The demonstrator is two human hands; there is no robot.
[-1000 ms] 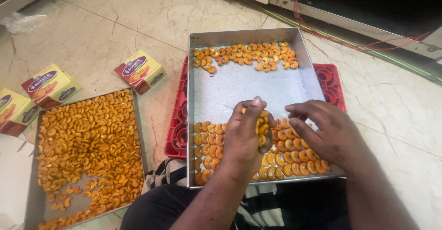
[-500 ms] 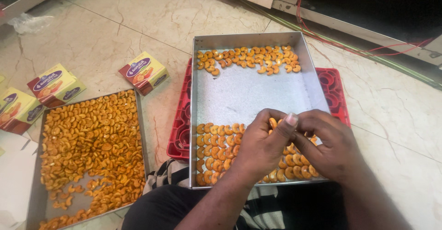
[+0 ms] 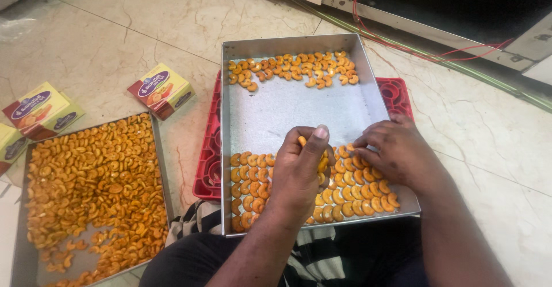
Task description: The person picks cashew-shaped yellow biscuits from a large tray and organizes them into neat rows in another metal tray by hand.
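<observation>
head view looks down on the steel tray (image 3: 299,109) resting on your lap, and everything here is placed against it. your left hand (image 3: 299,172) hovers over the tray's near half with the fingers curled into a loose fist, thumb up, pinching one orange curved snack piece (image 3: 302,141) between thumb and forefinger. more pieces seem to sit inside the closed palm, though you cannot tell how many. your right hand (image 3: 397,152) lies just to the right of it, fingers bent and narrow, the tips touching the neat rows of snack pieces (image 3: 253,178) that fill the tray's near end. a looser band of the same pieces (image 3: 293,68) lies along the tray's far wall, and bare metal shows between the two groups. under the tray, sticking out on both sides, is a red plastic crate (image 3: 208,166). left of the tray on the marble floor (image 3: 144,22) sits a second flat tray (image 3: 161,166), heaped with orange pieces in no order. beyond that, also left of the steel tray, lie small yellow and purple cartons (image 3: 161,89). a red cable (image 3: 437,48) runs along the floor past the tray's far right corner.
</observation>
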